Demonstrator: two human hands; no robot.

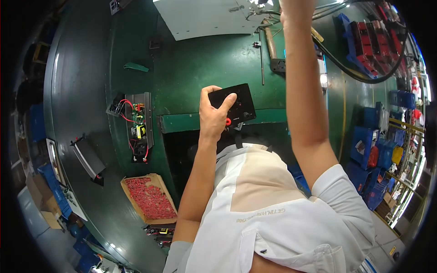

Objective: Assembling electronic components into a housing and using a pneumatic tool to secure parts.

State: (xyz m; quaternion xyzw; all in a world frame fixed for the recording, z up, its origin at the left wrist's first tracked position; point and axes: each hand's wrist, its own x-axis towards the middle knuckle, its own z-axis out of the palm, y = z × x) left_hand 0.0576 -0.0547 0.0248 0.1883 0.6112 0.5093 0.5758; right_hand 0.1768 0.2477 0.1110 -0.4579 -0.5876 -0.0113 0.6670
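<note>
Left hand: I am watching the left hand (213,116) pinching a black square panel (244,102), its thumb pressing on the near face and its other fingers curling behind the left edge.
Black panel: It is tilting slightly at the centre of the frame, showing against a green workbench (205,82), with a red ring (228,121) sitting at its lower left corner.
Right hand: The right hand (296,8) is showing at the upper edge, right of centre, the frame cutting it off; I am unable to tell how its fingers are gripping. Dark cables (359,80) are looping just beside it.
Upper centre: A pale sheet (205,20) is lying on the bench.
Left of centre: A circuit assembly (140,125) is resting with its red wires curving at both ends.
Lower left: A cardboard tray (162,221) is holding many small red parts (148,198).
Right side: Blue bins (363,145) are standing well apart from the panel.
</note>
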